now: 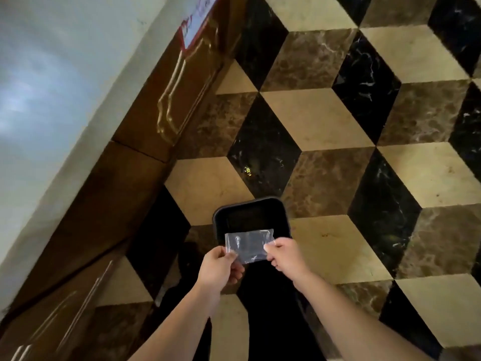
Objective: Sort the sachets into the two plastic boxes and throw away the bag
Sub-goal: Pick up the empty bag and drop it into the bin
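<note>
I hold a small clear plastic bag (248,244) stretched between both hands, above the open mouth of a black bin (250,204) that stands on the floor. My left hand (221,267) pinches the bag's left edge. My right hand (285,256) pinches its right edge. The bag looks flat and empty. No sachets or plastic boxes are in view.
The floor (338,121) has a cube pattern of beige, brown and black marble tiles. Brown wooden cabinet fronts (145,142) with metal handles run along the left under a pale counter top (52,87). Dark trouser legs show below the bin.
</note>
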